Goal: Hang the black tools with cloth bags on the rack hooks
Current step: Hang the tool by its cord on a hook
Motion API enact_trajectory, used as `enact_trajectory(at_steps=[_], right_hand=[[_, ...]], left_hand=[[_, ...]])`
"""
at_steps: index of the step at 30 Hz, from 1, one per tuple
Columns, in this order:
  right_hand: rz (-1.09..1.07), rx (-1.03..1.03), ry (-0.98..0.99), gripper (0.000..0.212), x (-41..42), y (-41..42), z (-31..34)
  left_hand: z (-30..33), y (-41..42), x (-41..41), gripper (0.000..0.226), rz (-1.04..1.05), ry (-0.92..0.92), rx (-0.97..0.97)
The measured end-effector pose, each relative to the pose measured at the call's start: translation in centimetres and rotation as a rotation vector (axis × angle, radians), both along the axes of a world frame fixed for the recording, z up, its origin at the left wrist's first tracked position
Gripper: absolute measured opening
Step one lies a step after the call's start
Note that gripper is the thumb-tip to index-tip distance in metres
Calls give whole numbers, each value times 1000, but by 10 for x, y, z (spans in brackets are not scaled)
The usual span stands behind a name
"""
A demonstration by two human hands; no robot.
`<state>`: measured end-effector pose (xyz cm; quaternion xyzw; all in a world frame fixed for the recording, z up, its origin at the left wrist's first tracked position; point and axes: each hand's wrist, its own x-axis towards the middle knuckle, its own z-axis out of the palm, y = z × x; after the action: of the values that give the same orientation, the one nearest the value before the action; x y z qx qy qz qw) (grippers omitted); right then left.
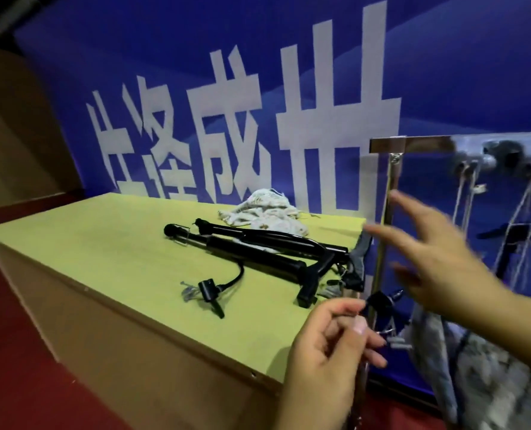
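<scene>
left hand (pixel 329 346): bare, no glove or ring | right hand (pixel 444 268): bare, blurred | sleeves: none visible

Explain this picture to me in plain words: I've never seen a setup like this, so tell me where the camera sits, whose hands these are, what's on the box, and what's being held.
There is no machine here. The single picture comes from a camera worn on a person's head, looking forward and down at their own two bare hands.

The left hand has curled fingers and seems to pinch a thin cord near a small black clip; blur hides the exact grip. The right hand is spread open, blurred, in front of the shiny metal rack.

On the yellow-green box top lie long black tube-shaped tools, a short black hose with a nozzle and a crumpled white patterned cloth bag. Pale cords already hang from the rack's hooks, and a grey cloth bag hangs lower right.
</scene>
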<state>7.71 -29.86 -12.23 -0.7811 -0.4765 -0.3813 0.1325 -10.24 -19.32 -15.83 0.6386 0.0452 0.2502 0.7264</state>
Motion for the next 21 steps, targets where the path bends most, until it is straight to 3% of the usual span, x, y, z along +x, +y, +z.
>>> enact_trajectory(at_steps=[6, 10, 13, 17, 21], right_hand=[[-95, -656, 263, 78, 20, 110, -39], [5, -728, 219, 57, 20, 136, -48], [100, -557, 297, 43, 1, 148, -54], [313, -96, 686, 42, -31, 166, -63], [389, 480, 1184, 19, -48, 181, -45]], left_hand=[[-16, 42, -39, 17, 145, 35, 80], [-22, 65, -53, 21, 229, 14, 27], [-24, 71, -54, 21, 237, -1, 14], [-27, 75, -51, 20, 256, 22, 6], [-40, 89, -47, 22, 354, 102, 49]])
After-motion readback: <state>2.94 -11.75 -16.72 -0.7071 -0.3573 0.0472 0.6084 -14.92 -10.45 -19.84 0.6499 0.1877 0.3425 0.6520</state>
